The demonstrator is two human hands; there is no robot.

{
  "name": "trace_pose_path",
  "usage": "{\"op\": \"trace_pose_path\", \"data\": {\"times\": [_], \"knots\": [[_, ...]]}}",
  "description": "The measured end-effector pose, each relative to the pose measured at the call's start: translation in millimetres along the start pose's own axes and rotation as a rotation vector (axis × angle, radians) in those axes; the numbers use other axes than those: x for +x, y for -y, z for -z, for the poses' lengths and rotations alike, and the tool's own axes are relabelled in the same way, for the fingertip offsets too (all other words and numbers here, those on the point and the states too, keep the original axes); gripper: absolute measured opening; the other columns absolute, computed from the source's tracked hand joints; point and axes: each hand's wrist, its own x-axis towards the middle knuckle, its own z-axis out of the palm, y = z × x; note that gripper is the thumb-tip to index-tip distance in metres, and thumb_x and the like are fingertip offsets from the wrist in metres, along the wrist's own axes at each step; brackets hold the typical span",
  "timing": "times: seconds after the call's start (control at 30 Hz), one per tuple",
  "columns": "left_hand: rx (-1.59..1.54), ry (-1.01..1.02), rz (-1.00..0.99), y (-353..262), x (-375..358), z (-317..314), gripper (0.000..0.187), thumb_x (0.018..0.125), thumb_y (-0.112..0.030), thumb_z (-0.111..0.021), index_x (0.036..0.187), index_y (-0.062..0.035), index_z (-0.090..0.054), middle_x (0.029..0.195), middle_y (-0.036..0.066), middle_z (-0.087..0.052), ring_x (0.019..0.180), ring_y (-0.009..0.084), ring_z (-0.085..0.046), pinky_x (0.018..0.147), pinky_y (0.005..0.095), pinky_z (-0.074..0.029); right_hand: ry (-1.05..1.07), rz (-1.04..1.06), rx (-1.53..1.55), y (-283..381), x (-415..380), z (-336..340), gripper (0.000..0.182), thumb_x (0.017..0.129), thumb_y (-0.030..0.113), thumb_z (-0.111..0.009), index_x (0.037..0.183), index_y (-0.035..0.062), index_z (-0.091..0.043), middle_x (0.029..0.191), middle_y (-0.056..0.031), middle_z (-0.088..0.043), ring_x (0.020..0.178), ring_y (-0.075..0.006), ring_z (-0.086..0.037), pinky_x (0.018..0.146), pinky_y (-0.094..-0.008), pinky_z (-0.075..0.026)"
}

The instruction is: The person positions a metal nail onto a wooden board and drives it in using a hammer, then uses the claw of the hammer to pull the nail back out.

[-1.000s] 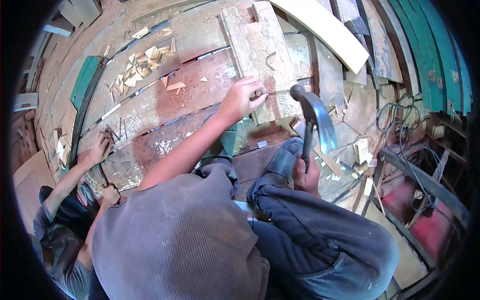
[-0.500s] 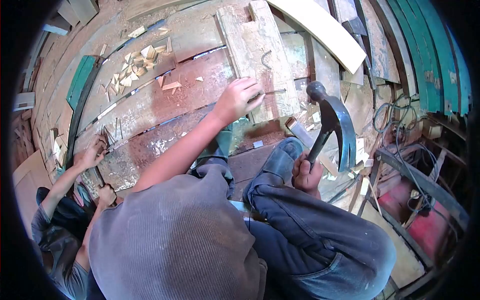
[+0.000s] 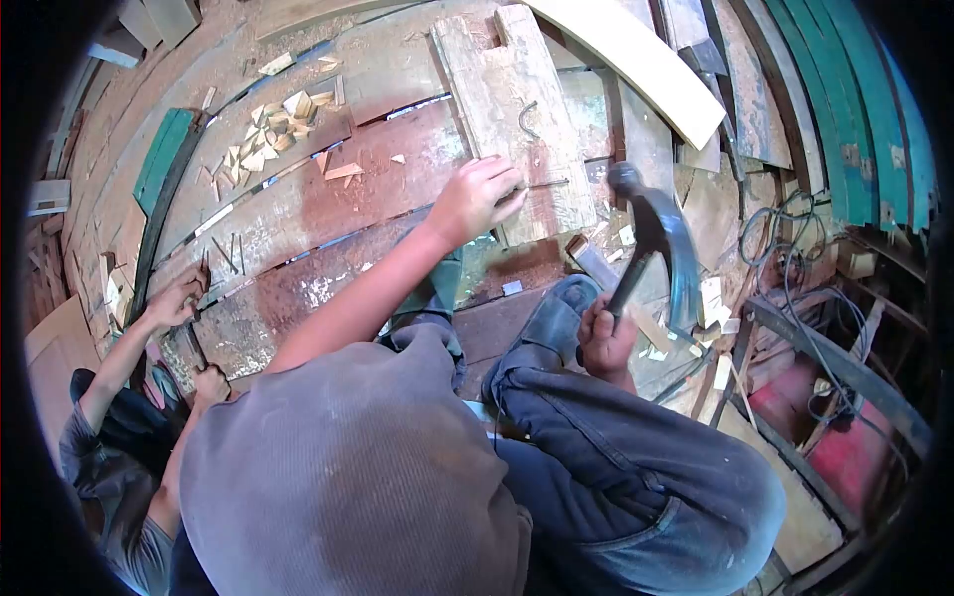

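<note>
My left hand (image 3: 479, 199) pinches a long nail (image 3: 545, 184) that lies sideways against the edge of a pale weathered board (image 3: 517, 109). My right hand (image 3: 603, 343) grips the handle of a claw hammer (image 3: 651, 243). The hammer's head hangs just right of the nail's free end, a short gap away. A bent nail (image 3: 529, 117) lies on the board above my fingers. My grey sleeve and blue jeans fill the lower middle of the view.
A co-worker crouches at the lower left, one hand (image 3: 174, 303) on the reddish planks beside loose nails (image 3: 231, 253). Wood offcuts (image 3: 273, 129) are scattered at the upper left. Tangled wires (image 3: 795, 248) and green curved planks (image 3: 874, 109) lie to the right.
The hammer swung back from the nail, up and to the right, then came down closer to it again. My left hand kept its hold on the nail. The co-worker's hand shifted slightly.
</note>
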Motion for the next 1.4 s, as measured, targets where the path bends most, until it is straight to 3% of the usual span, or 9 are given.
{"op": "trace_pose_path", "data": {"times": [0.17,0.27,0.4,0.53,0.8,1.03,1.17,1.2,1.4], "knots": [[-0.026,-0.001,0.033,-4,1,1,0.015,0.08,-0.01,-0.073,0.082,-0.0023,-0.06,0.079,0.012,-0.058,0.076,0.0301,-0.061,0.07,0.0397,-0.05,0.136,-0.049,-0.268,8,16,-1,0.026,0.102,0.027,-0.048,0.1,0.0021,-0.056,0.061,-0.008,-0.051,0.053,-0.0163,-0.051,0.053,-0.0339,-0.042],[-0.041,-0.06,-0.029,-1,0,-4,0.016,0.08,-0.01,-0.073,0.082,-0.0022,-0.06,0.079,0.012,-0.058,0.075,0.0303,-0.061,0.07,0.0393,-0.05,0.082,-0.189,-0.049,27,8,0,0.03,0.101,0.031,-0.051,0.096,0.0016,-0.054,0.059,-0.0076,-0.049,0.051,-0.0144,-0.049,0.051,-0.0317,-0.04],[-0.016,-0.015,0.011,-3,2,-1,0.016,0.08,-0.01,-0.073,0.081,-0.0019,-0.059,0.079,0.012,-0.057,0.075,0.0303,-0.06,0.069,0.039,-0.05,0.003,0.049,0.283,19,2,-1,0.04,0.098,0.043,-0.057,0.09,0.0054,-0.047,0.063,0.0018,-0.043,0.048,-0.0064,-0.039,0.042,-0.023,-0.03],[-0.02,-0.025,0.022,-5,2,1,0.016,0.079,-0.01,-0.073,0.08,-0.0017,-0.06,0.079,0.013,-0.057,0.074,0.0304,-0.06,0.068,0.0389,-0.05,0.046,-0.147,-0.196,12,9,-6,0.029,0.1,0.029,-0.054,0.098,0.0007,-0.054,0.063,-0.0127,-0.05,0.057,-0.0227,-0.054,0.055,-0.0377,-0.043],[-0.077,-0.069,0.013,-3,-1,-3,0.016,0.079,-0.009,-0.075,0.084,-0.0007,-0.061,0.081,0.014,-0.058,0.074,0.0304,-0.061,0.067,0.0376,-0.051,0.016,0.046,-0.202,32,3,8,0.034,0.098,0.03,-0.053,0.096,-0.0032,-0.06,0.064,-0.0163,-0.055,0.057,-0.0311,-0.06,0.055,-0.0398,-0.046],[-0.115,-0.037,0.07,2,-4,-3,0.017,0.081,-0.011,-0.074,0.085,-0.0004,-0.061,0.082,0.014,-0.058,0.074,0.0304,-0.061,0.067,0.0379,-0.051,0.11,-0.211,-0.393,46,22,-1,0.028,0.102,0.026,-0.05,0.106,-0.0013,-0.056,0.066,-0.0177,-0.058,0.059,-0.0347,-0.06,0.058,-0.0418,-0.046],[-0.146,0.027,0.113,2,-8,1,0.02,0.081,-0.014,-0.074,0.089,0.0,-0.061,0.085,0.015,-0.059,0.076,0.0328,-0.062,0.069,0.0391,-0.052,-0.077,-0.083,-0.104,50,13,0,0.031,0.105,0.03,-0.047,0.094,0.0024,-0.054,0.06,0.0021,-0.045,0.049,-0.0063,-0.043,0.045,-0.025,-0.034],[-0.156,0.035,0.119,1,-6,3,0.022,0.081,-0.015,-0.074,0.09,0.0003,-0.061,0.087,0.015,-0.06,0.077,0.0339,-0.062,0.07,0.0398,-0.053,-0.084,-0.114,-0.136,51,11,5,0.026,0.103,0.025,-0.048,0.1,0.0003,-0.055,0.063,-0.0108,-0.055,0.056,-0.023,-0.059,0.054,-0.0386,-0.045],[-0.133,-0.005,0.118,-2,-5,3,0.028,0.08,-0.017,-0.075,0.101,-0.0025,-0.064,0.094,0.016,-0.061,0.082,0.0329,-0.064,0.072,0.0382,-0.054,0.1,-0.054,-0.354,15,13,4,0.023,0.101,0.025,-0.051,0.1,0.0015,-0.054,0.064,-0.0153,-0.054,0.057,-0.0342,-0.057,0.054,-0.0419,-0.043]]}}
